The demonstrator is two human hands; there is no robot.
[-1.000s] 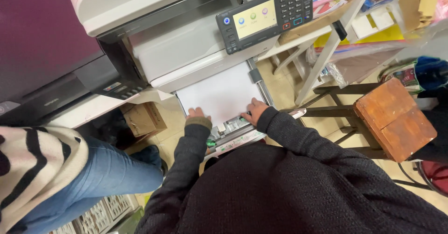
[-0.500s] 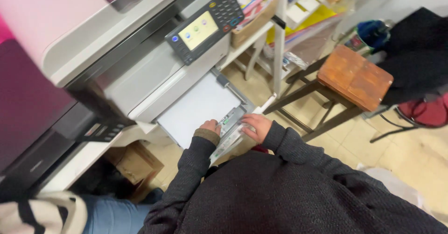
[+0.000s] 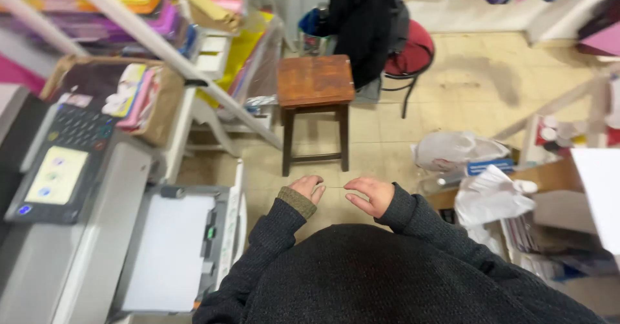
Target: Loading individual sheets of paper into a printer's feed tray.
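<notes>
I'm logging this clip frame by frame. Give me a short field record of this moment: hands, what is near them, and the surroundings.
left hand: empty, fingers curled, held in the air in front of the body
right hand: empty, fingers loosely bent, close to the left one
nearest thing: wooden stool on the floor ahead
to the left: copier with open paper tray holding white sheets
to the right: white plastic bags
behind the stool: chair with dark jacket

Person | dark charcoal knit sweater, long sleeves | olive ribbed cuff at left hand [image 3: 308, 187] | right hand [image 3: 370, 193] bare
</notes>
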